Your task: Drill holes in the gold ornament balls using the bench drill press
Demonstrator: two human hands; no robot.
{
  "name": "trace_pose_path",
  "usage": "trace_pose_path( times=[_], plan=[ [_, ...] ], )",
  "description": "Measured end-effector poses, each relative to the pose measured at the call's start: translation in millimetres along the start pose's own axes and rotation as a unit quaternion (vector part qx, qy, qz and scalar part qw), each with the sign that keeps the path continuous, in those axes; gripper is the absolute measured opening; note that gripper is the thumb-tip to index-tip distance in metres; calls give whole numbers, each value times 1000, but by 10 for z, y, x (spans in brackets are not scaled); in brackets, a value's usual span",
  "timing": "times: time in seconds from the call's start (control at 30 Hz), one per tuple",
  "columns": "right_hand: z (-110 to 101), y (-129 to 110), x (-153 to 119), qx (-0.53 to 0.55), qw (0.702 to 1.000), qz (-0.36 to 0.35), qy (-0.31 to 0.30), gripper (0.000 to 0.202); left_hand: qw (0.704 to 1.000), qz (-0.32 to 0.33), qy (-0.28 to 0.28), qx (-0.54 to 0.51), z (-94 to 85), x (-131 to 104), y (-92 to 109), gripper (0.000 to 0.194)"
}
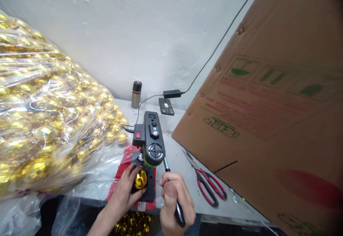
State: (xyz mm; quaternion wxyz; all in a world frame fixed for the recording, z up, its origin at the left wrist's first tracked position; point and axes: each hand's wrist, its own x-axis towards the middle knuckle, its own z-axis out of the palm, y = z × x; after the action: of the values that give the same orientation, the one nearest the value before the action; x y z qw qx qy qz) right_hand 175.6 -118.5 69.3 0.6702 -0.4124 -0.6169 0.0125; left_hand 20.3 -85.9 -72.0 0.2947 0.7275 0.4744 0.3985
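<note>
A small black bench drill press (154,132) stands on the table, with a red switch on its side. Under its head, my left hand (124,186) holds a shiny gold faceted ball (140,179), thumb and fingers curled around it on the black base plate (150,193). The drill tip is hidden behind the head, so I cannot tell whether it touches the ball. My right hand (177,200) is wrapped around the press's black-gripped lever handle (180,216), which slants down toward me on the right side of the machine.
A clear plastic bag (53,121) full of gold balls fills the left. Red-handled scissors (207,184) lie at right, beside a large cardboard box (254,103). Behind the press are a bottle (136,94), a phone (166,106) and a power adapter (172,93). More gold pieces (134,224) sit below the table edge.
</note>
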Motion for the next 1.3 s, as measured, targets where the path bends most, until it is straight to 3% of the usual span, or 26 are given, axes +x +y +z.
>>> trace_pose_path(
  times=[0.2,0.3,0.4,0.6,0.77,0.97,1.3],
  plan=[
    [7,6,11,1,1000,-3,-3,30,988,-118,62,-75,57,7,5,58],
    [24,-16,25,8,1000,9,9,30,970,-184,52,-147,33,27,-14,65],
    [45,-52,51,8,999,29,24,30,961,-202,45,-184,25,41,-36,69],
    [50,-77,90,11,999,29,22,30,980,-163,75,-79,96,62,9,57],
    [28,-50,59,5,1000,23,13,30,996,-57,55,29,89,110,57,47],
    [18,-57,43,0,1000,18,5,31,995,41,30,91,37,95,30,52],
    [12,-38,31,0,1000,11,1,32,996,-12,-17,84,66,218,100,50]
  ],
)
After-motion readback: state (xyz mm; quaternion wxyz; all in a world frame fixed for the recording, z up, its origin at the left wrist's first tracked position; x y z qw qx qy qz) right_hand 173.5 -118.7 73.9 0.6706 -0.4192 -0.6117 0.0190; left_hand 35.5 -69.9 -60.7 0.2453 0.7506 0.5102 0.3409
